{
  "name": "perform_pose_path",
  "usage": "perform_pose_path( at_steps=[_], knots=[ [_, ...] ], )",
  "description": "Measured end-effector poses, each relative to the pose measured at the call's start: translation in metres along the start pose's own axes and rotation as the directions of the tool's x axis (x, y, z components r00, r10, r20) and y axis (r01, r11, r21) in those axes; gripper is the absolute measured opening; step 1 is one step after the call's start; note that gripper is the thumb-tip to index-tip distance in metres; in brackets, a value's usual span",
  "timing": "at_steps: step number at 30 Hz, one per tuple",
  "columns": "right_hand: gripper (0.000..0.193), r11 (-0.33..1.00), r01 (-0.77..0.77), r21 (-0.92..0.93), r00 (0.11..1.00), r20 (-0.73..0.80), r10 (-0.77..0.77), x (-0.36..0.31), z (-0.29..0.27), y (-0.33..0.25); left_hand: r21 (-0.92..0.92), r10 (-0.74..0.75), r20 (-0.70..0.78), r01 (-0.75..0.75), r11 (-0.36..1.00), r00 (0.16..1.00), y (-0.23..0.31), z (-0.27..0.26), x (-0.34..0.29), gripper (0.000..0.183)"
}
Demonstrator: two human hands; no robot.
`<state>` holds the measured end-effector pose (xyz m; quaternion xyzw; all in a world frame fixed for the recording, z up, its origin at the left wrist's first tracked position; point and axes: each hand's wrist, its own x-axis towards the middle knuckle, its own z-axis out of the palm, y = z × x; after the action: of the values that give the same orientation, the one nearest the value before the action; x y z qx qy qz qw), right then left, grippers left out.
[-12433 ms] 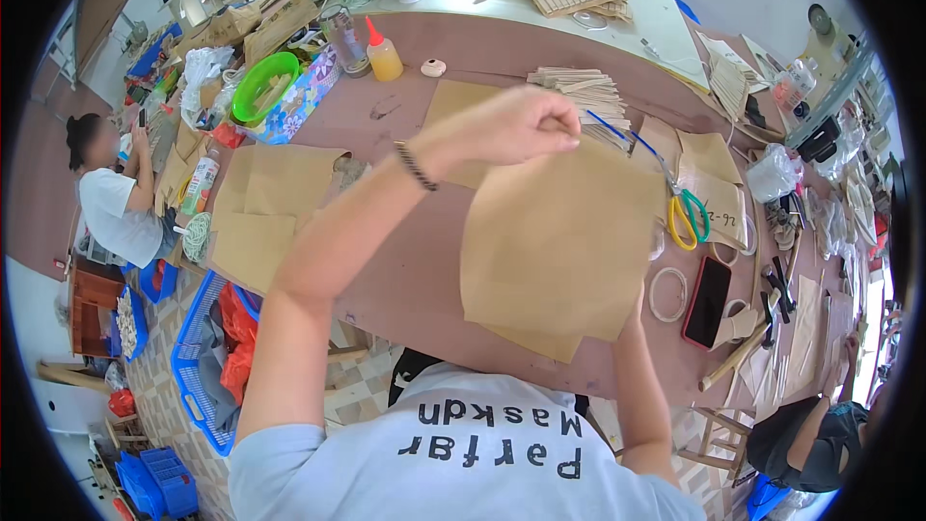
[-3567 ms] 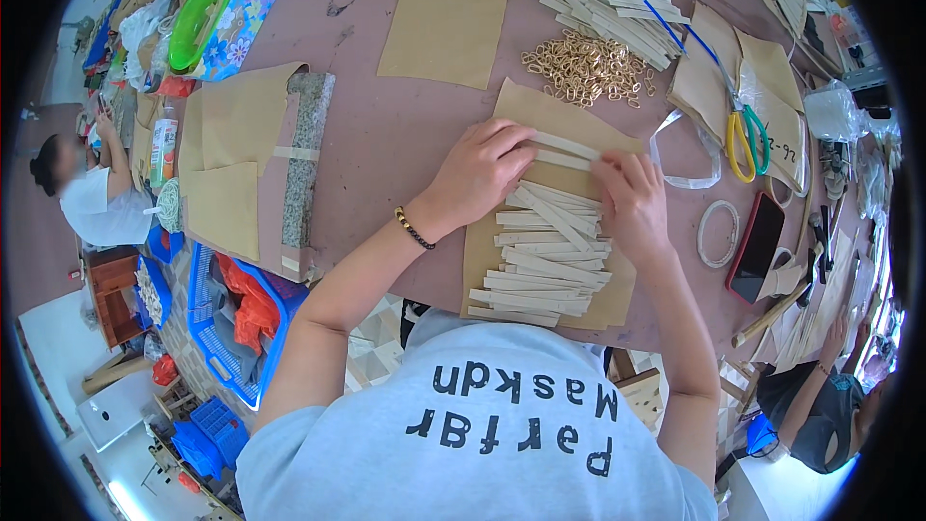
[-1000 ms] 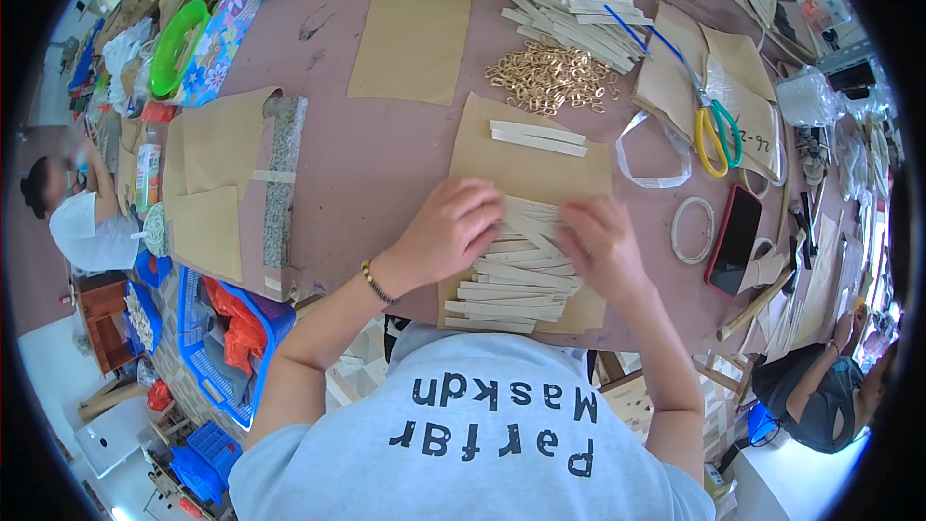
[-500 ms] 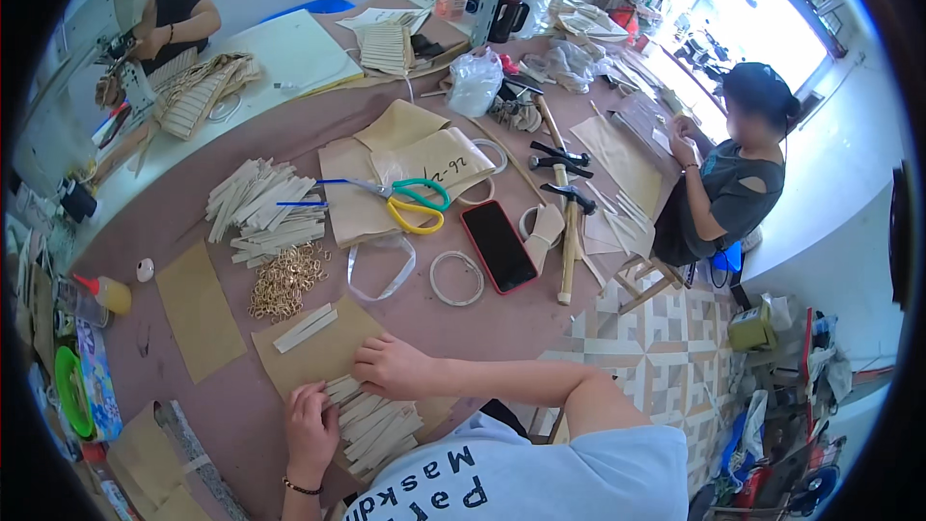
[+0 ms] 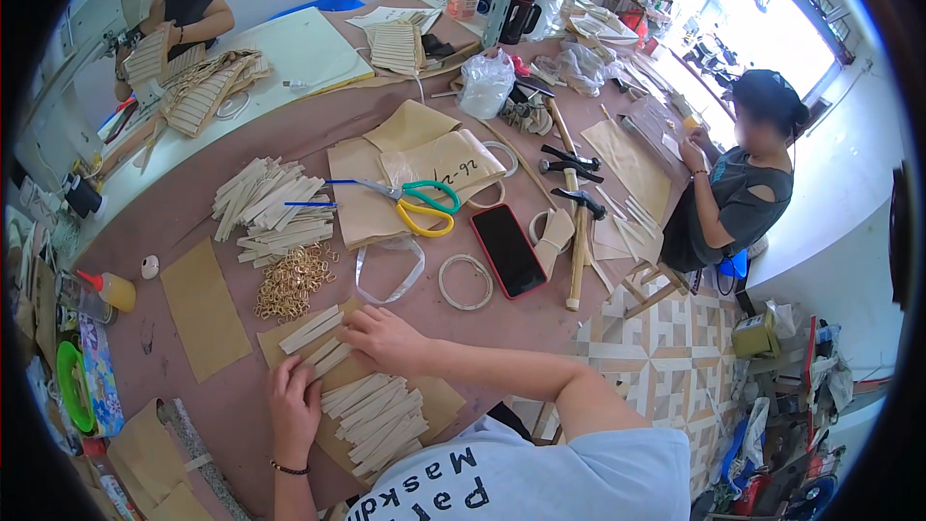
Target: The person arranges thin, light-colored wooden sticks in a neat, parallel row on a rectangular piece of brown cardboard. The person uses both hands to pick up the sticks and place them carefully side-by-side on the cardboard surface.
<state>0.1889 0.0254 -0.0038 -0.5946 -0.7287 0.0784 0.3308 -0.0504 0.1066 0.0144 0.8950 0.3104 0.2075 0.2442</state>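
Note:
Both my hands are over a brown paper sheet (image 5: 439, 405) at the near edge of the table. Between them lies a short pair of pale strips (image 5: 331, 358). My right hand (image 5: 384, 340) is closed on their far end, fingertips pressed together. My left hand (image 5: 295, 403) is at the other end, thumb and fingers closed around it. Just beyond, more pale strips (image 5: 311, 328) lie flat on the sheet. On the near side, a layered row of similar strips (image 5: 376, 420) rests on the same sheet.
Ahead are a heap of strips (image 5: 265, 193), metal rings (image 5: 294, 280), scissors (image 5: 420, 207), a phone (image 5: 507, 249) and hammers (image 5: 574, 183). Another brown sheet (image 5: 204, 309) and a glue bottle (image 5: 116, 291) are at left. One person (image 5: 743, 174) sits at right, another (image 5: 198, 14) at a sewing machine.
My hands have moved away from the near row of strips toward the far part of the sheet, bringing strips beside those lying there. The whole view has shifted slightly.

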Motion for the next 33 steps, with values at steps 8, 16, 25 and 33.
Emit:
perform_pose_path(
  at_steps=[8,16,25,33],
  knots=[
    [0.024,0.999,0.032,-0.024,0.999,-0.035,-0.033,-0.021,0.01,-0.002,0.083,0.083,-0.005,-0.082,0.993,0.997,-0.002,0.006,-0.017,0.022],
    [0.022,1.0,0.018,0.006,0.999,-0.046,-0.017,-0.023,0.011,0.0,0.105,0.098,-0.008,-0.096,0.99,0.995,-0.006,0.011,-0.012,0.024],
    [0.019,0.999,0.039,0.016,0.999,-0.019,-0.039,-0.027,0.014,0.003,0.036,0.129,-0.117,-0.126,0.991,0.985,-0.01,0.019,-0.019,0.016],
    [0.013,0.991,0.13,-0.041,0.986,-0.098,-0.134,-0.015,0.015,0.015,-0.052,0.082,-0.199,-0.095,0.994,0.977,-0.02,0.023,-0.012,0.015]
  ],
)
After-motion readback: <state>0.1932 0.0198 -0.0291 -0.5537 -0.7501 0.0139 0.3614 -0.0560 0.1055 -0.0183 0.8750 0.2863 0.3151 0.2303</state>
